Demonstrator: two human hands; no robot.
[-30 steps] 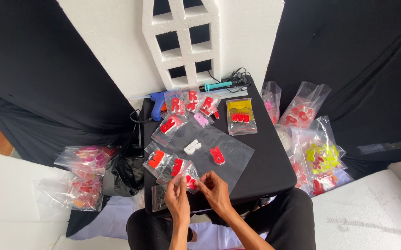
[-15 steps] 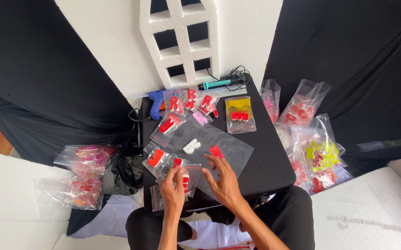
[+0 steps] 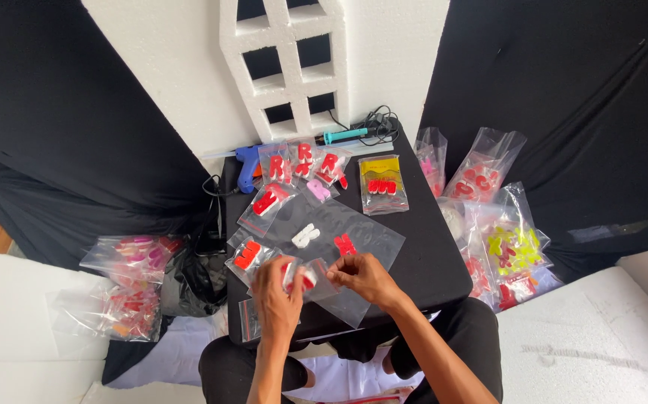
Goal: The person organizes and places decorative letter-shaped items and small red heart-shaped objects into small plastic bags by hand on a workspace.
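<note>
The bench [image 3: 429, 262] lies bare right of the hands; small bags [image 3: 305, 161] and a glue gun [image 3: 247, 163] crowd its far edge.

A small table [image 3: 429, 254] stood at the centre of the frame, with a foam lattice block [image 3: 286, 63] behind it at the top. Along the table's upper edge lay a glue gun [image 3: 247, 163] at left, a row of bagged letters [image 3: 303, 163] beside it, and a cabled tool [image 3: 354, 133] further up. Bag piles lay lower left [image 3: 125, 284] and right [image 3: 500, 217] of the table. Both hands, the left hand [image 3: 275, 295] and the right hand [image 3: 361, 275], met over a small bag [image 3: 307, 278] at the table's lower edge
</note>
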